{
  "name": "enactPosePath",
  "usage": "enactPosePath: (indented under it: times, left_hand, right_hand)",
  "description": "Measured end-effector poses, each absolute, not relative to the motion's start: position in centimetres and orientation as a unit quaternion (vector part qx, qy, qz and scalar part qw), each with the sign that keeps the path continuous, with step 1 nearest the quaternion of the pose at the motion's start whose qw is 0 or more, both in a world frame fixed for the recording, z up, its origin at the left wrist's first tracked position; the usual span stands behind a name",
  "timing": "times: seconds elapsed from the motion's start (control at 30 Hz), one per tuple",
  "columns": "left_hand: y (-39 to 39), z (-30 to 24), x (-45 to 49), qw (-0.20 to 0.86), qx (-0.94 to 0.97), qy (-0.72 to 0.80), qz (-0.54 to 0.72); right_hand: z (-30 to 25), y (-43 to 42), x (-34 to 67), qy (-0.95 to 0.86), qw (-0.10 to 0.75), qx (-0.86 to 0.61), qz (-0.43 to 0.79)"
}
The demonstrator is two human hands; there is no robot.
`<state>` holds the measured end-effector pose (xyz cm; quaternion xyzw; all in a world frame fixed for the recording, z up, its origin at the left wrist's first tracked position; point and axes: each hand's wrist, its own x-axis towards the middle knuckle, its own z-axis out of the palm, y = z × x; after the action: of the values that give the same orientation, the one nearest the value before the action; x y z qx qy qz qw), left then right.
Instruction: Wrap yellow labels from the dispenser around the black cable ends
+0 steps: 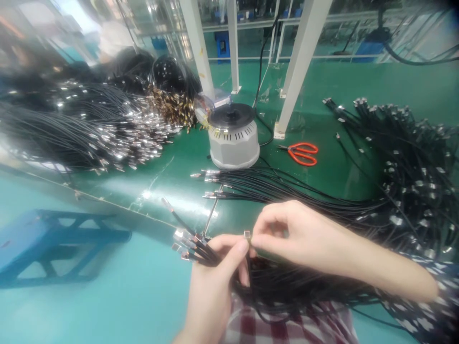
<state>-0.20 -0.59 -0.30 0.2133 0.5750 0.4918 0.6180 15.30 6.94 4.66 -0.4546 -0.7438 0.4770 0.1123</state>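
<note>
**Cable end up between both hands, bundle in the left**

Clock is centred on the hands, 12 pointing away from the wearer. Single black cable's small metal end [247, 234] sat right at the left thumb tip: about 1 o'clock from the left hand [211, 286], 9 o'clock from the right hand [294, 231]. It stuck up, squarish tip on top.

Left hand was closed around a bundle of black cables [202, 251], connector ends poking out toward 10 o'clock. Thumb was extended up to the single end. Right hand had its fingers curled, thumb and forefinger tips just beside that same end; couldn't tell if they gripped it or only touched (fingertips hid the contact).

Around that: more cables [279, 188] lay across the green tabletop [326, 177] just past the hands, tips at 11, tails running off toward 2. Grey-white round unit with a black disc on top [233, 143] stood at 12. Orange-handled snips [303, 155] lay flat at 1, handles pointing right. Big cable heap [412, 167] at 2 to 3, another pile of cables [107, 124] at 10 to 11, its bright ends facing the round unit. Blue stool [68, 253] on the floor at 9, well apart from the hands.
</note>
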Motion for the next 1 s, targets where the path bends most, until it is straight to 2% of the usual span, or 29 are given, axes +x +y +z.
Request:
enactPosePath:
  times: [0.13, 0.27, 0.53, 0.87, 1.0]
  left_hand:
    - [-0.2, -0.4, -0.2, 0.623, 0.181, 0.571, 0.503]
    - [-0.1, -0.6, -0.3, 0.632, 0.174, 0.561, 0.506]
    - [-0.3, -0.7, -0.4, 0.627, 0.185, 0.553, 0.517]
    - [-0.6, -0.8, -0.8, 0.634, 0.217, 0.553, 0.495]
    - [-0.7, -1.0, -1.0, 0.633, 0.223, 0.551, 0.496]
  right_hand:
    - [2.7, 6.7, 16.3, -0.636, 0.170, -0.485, 0.575]
    - [1.0, 5.7, 15.8, -0.574, 0.248, -0.482, 0.614]
    - [0.0, 3.8, 13.8, -0.567, 0.338, -0.480, 0.578]
    - [0.1, 4.0, 14.2, -0.497, 0.303, -0.440, 0.684]
    - [0.1, 3.7, 13.9, -0.572, 0.325, -0.462, 0.594]
